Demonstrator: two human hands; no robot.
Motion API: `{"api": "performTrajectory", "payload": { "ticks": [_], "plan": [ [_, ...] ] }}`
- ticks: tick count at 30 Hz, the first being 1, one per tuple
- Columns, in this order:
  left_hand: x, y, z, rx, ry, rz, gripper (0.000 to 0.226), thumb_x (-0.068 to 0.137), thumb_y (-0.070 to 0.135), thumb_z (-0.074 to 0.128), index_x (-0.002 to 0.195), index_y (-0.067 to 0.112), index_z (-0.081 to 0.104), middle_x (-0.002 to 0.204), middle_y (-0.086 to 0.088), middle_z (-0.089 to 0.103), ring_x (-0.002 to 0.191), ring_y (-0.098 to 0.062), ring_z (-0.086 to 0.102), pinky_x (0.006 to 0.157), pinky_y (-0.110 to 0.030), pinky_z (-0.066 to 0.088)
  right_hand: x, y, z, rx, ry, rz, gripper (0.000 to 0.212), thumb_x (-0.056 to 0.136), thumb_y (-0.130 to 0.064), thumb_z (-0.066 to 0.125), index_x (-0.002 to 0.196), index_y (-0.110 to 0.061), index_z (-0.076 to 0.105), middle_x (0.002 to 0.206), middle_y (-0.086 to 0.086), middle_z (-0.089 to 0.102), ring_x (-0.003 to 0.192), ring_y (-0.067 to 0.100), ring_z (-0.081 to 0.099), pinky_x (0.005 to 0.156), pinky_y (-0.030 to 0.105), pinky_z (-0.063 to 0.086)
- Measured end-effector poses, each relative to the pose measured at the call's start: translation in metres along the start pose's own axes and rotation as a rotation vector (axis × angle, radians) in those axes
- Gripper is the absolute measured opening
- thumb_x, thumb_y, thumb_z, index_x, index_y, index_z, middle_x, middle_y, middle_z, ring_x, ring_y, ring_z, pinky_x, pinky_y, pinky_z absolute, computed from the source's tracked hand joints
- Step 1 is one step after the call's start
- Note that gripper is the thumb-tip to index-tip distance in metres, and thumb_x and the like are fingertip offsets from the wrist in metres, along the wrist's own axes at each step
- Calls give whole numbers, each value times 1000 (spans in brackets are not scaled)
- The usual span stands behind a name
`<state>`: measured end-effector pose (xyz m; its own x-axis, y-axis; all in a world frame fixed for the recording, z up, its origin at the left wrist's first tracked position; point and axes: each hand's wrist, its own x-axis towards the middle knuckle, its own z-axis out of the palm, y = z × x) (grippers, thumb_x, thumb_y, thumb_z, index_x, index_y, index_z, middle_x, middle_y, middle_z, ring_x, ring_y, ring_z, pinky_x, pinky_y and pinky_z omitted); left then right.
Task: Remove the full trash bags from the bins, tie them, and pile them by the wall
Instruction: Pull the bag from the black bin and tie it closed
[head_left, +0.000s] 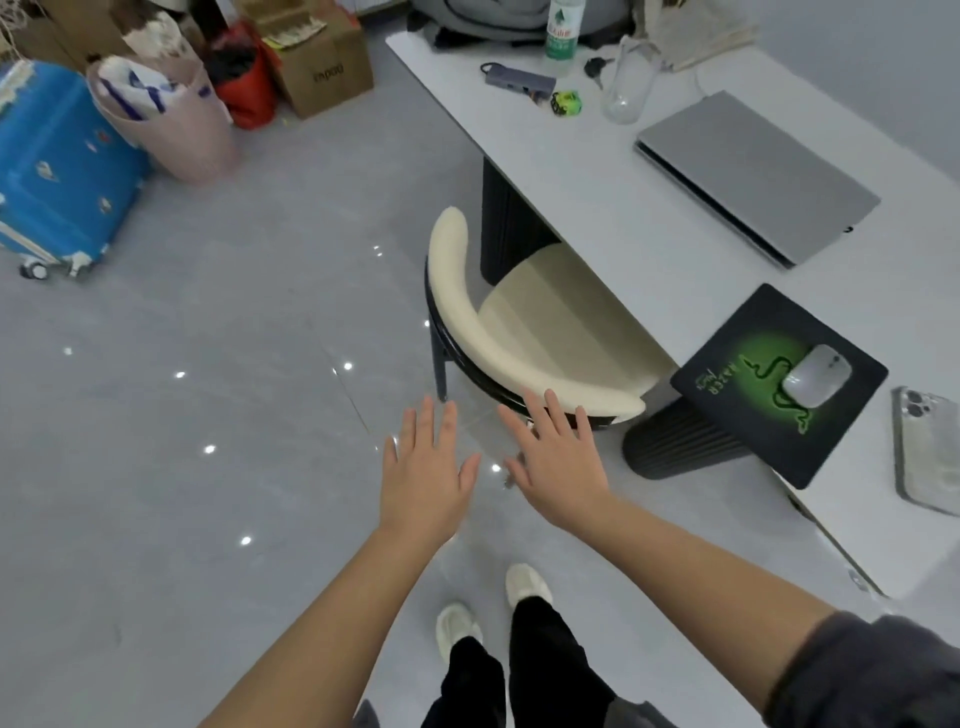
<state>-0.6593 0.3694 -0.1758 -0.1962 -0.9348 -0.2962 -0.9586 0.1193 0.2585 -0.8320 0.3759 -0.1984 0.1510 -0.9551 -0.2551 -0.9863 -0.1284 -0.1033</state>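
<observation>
Hands | left hand (426, 483) and right hand (558, 457) outstretched, palms down (fingers spread, empty)

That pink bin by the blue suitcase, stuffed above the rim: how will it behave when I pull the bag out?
The pink bin looks thin-walled and probably light, so it may lift or tip with the bag. The white contents heaped above its rim could spill. Steady the rim with one hand.

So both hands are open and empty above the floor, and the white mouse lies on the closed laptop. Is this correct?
Not quite. The left hand and the right hand are indeed open and empty above the floor, but the white mouse lies on the black and green mouse pad, not on the closed laptop, which sits farther along the table. The head view shows this.
</observation>
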Motion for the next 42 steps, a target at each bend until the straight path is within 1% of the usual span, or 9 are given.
{"api": "performTrajectory", "payload": {
  "ticks": [5,14,21,25,28,35,37,40,42],
  "plan": [
    [-27,65,32,-10,-2,-16,65,98,48,25,152,20,1,161,-7,-3,148,-25,0,118,-46,11,-52,60,10,8,-28,-13,62,98,-47,32,151,-30,6,161,7,0,148,30,-3,116,55,6],
    [-87,205,116,-46,-11,-110,66,97,50,26,152,19,5,160,-8,3,147,-26,4,116,-47,16,-143,184,33,-9,-51,-144,61,97,-46,36,151,-29,11,160,8,8,147,32,2,116,57,10],
    [-118,293,154,-7,3,-81,66,97,49,27,152,21,2,161,-8,0,148,-25,0,116,-46,16,-208,259,55,-79,-57,-168,63,98,-48,30,151,-30,1,161,8,2,147,32,-2,116,54,5],
    [-145,328,185,26,37,-74,67,96,49,30,152,19,9,160,-11,8,147,-29,9,115,-48,21,-249,295,78,-114,4,-216,62,95,-48,38,150,-29,15,159,10,16,146,33,10,115,55,10],
    [-169,355,210,44,44,-92,67,96,49,31,152,18,8,160,-11,10,147,-29,10,115,-49,20,-281,327,91,-172,-19,-240,62,96,-48,38,150,-28,15,160,10,11,147,34,7,115,55,9],
    [-221,432,253,51,2,-154,66,96,48,31,151,17,12,159,-11,12,146,-30,13,114,-50,21,-354,404,103,-176,-67,-221,63,82,-47,62,139,-25,45,148,12,41,139,35,34,106,58,31],
    [-225,460,260,47,-3,-146,66,96,47,32,151,17,12,159,-11,13,146,-30,13,115,-50,21,-365,430,103,-177,-80,-237,63,87,-47,56,144,-25,38,153,12,33,142,35,27,109,58,26],
    [-219,504,274,42,-18,-146,65,97,47,32,151,17,15,159,-11,14,146,-30,14,114,-50,21,-370,474,106,-178,-101,-277,61,97,-47,36,151,-27,15,160,10,11,147,33,4,114,57,8],
    [-209,534,285,32,-16,-163,65,96,47,32,151,16,17,159,-12,15,146,-31,15,114,-51,21,-368,506,105,-177,-116,-295,60,98,-46,31,151,-27,9,161,9,3,147,32,-3,115,56,3]
  ]
}}
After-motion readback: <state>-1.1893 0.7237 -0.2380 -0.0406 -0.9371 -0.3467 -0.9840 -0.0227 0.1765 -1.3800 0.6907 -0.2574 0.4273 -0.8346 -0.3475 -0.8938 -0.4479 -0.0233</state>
